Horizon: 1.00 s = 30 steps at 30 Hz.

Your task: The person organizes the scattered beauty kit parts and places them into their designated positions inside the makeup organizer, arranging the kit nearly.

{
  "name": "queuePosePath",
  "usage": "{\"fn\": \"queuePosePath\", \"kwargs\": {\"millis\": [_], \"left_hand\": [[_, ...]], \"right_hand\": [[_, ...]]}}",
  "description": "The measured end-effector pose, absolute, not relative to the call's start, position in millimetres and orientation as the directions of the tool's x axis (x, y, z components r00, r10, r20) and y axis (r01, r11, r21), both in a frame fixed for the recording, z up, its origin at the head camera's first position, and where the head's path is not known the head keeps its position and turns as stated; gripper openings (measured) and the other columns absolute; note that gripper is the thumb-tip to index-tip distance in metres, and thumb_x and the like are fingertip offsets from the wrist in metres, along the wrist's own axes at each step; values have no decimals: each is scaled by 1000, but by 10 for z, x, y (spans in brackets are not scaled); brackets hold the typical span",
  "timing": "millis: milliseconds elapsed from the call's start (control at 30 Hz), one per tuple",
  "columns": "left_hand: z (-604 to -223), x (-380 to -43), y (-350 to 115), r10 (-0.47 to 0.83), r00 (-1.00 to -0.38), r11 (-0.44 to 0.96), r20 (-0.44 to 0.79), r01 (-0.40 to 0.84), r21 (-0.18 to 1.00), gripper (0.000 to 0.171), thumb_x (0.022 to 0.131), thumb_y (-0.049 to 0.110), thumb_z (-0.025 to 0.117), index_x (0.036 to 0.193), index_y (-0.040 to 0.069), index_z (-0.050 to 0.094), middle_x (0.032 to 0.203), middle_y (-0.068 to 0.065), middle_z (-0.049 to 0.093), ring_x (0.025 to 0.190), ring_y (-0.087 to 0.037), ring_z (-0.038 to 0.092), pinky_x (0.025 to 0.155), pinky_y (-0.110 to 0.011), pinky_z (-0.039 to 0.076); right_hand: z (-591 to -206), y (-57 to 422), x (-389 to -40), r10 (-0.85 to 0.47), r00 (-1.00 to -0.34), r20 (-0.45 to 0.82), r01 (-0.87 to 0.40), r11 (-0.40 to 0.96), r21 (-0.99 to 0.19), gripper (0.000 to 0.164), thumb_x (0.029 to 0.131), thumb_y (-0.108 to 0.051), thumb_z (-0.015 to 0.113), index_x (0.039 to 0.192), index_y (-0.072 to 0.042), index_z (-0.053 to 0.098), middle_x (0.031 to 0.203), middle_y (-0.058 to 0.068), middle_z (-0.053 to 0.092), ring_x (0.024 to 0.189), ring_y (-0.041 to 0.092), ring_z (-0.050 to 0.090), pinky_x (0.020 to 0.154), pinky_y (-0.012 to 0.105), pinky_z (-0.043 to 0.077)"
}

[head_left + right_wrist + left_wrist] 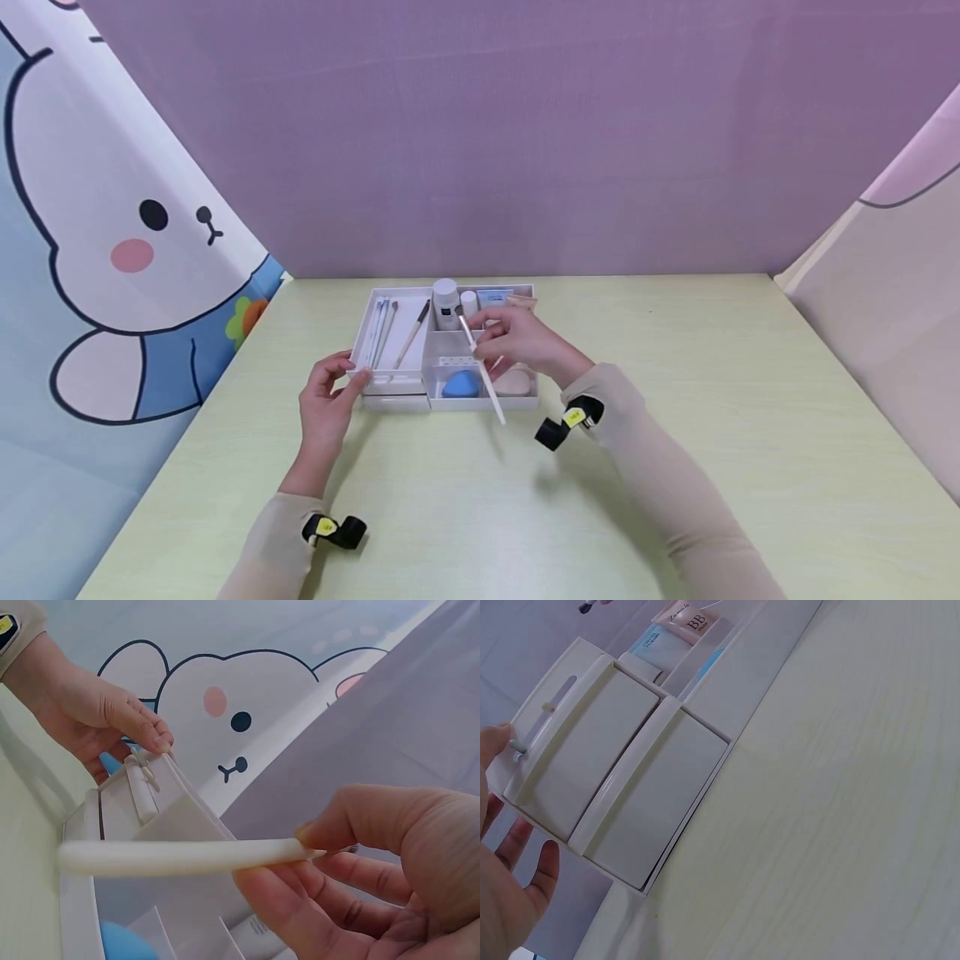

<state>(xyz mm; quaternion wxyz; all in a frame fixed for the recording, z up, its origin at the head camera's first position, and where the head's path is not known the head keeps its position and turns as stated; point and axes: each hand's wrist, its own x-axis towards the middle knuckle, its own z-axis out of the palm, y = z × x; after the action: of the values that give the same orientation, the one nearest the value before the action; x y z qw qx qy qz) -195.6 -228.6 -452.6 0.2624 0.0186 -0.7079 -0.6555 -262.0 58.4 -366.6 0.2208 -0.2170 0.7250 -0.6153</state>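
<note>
A makeup brush [482, 367] with a white handle and dark bristles is pinched between the thumb and fingers of my right hand [517, 337]. It slants over the compartments of a white cosmetics organizer [408, 386], bristle end toward the back. My left hand [330, 400] grips the organizer's front left corner, thumb on the top edge and fingers along the side. Several slim brushes [411, 336] lie in the left top tray. Two drawers [660, 802] in the organizer's front are closed in the left wrist view.
The right compartments hold a white bottle [446, 302], a smaller white-capped container [469, 302], a blue tube [660, 649], a pink BB tube [684, 620], a blue sponge [461, 384] and a pale puff [513, 382]. Beneath is a pale wooden table [712, 375], with a purple backdrop [487, 150] behind.
</note>
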Motion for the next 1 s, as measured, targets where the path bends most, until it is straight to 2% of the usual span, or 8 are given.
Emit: {"fn": "queuePosePath", "kwargs": {"millis": [100,267,333,500,667,767,900,1000], "left_hand": [[-4518,-1951,-2281,-370,-865,142,338,307,941,23,89,-4,70,103,-12,54,116,7,61,101,-9,57,70,-15,46],[-4503,-1936,-2274,-369,-869,142,329,297,944,23,90,-3,70,104,-11,53,116,7,61,100,-11,57,73,-15,47],[-4504,-1935,-2276,-369,-870,136,327,298,945,23,90,-3,70,103,-11,54,116,6,61,99,-10,57,72,-15,47],[-4501,-1933,-2274,-369,-871,132,326,298,945,24,89,-2,71,104,-11,54,117,5,61,100,-10,57,72,-15,47],[-4497,-1934,-2266,-372,-868,135,328,299,945,24,89,-3,71,104,-12,54,116,6,61,99,-9,58,72,-15,47],[-4495,-1934,-2266,-373,-867,131,330,303,944,24,89,-3,71,104,-12,54,115,7,62,98,-9,58,72,-15,47],[-4496,-1934,-2269,-373,-866,129,334,308,942,24,89,-3,71,103,-12,54,115,7,62,98,-8,58,72,-15,47],[-4501,-1936,-2274,-374,-864,130,336,310,942,24,89,-3,71,103,-12,54,114,8,62,98,-8,58,71,-15,47]], "right_hand": [[-3646,515,-2623,-578,-814,-55,-33,141,-989,40,87,10,62,126,9,53,83,18,67,63,20,66,62,42,59],[-3644,406,-2632,-554,-830,-66,-5,126,-992,45,87,9,62,131,7,53,104,36,63,65,20,67,62,39,59],[-3646,360,-2631,-550,-832,-66,4,113,-994,46,87,9,62,132,5,53,110,38,61,66,20,67,63,38,59],[-3675,246,-2645,-548,-835,-55,33,50,-998,45,88,9,61,132,4,53,103,33,65,66,21,67,64,39,59],[-3689,151,-2659,-545,-836,-55,57,14,-998,45,88,10,61,133,4,53,88,18,67,68,23,67,66,40,59],[-3686,101,-2664,-541,-839,-60,69,5,-998,47,89,10,60,135,5,51,85,14,66,68,23,67,67,41,59],[-3689,23,-2675,-521,-851,-64,86,-18,-996,48,90,10,60,137,4,50,89,17,68,68,22,67,66,38,59],[-3694,-43,-2686,-505,-861,-65,109,-58,-992,47,91,9,60,137,3,50,99,26,66,68,22,66,65,35,59]]}}
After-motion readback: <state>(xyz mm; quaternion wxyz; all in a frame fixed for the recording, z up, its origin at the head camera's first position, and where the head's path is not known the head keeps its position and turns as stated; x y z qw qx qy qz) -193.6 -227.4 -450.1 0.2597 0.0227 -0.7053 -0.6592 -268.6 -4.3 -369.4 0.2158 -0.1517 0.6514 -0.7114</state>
